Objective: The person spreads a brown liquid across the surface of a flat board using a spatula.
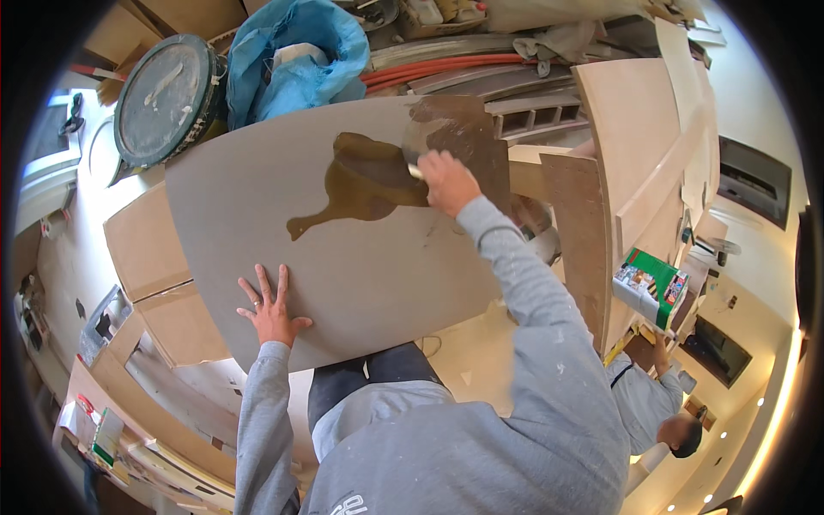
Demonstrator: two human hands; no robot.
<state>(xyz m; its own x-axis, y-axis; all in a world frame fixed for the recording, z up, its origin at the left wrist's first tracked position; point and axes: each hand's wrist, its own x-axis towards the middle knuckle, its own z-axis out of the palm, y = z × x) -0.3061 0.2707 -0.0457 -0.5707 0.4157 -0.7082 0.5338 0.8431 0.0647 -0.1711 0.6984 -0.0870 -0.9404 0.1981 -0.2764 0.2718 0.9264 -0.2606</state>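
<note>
A grey-brown sheet lies flat before me, with a puddle of brownish liquid, likely adhesive, spread over its upper part. My right hand is closed on a small scraper or spreader, whose pale edge shows at the fingertips beside the puddle; its exact shape is blurred. Around and beyond this hand, the sheet's upper right corner is coated dark and wet. My left hand rests palm down on the bare lower left of the sheet, fingers spread, a ring on one finger.
A lidded bucket and a blue bag stand beyond the sheet. Cardboard boxes are at its left. Wooden panels and a green-and-white can are at the right, near another person. Trim strips and red tubing lie behind.
</note>
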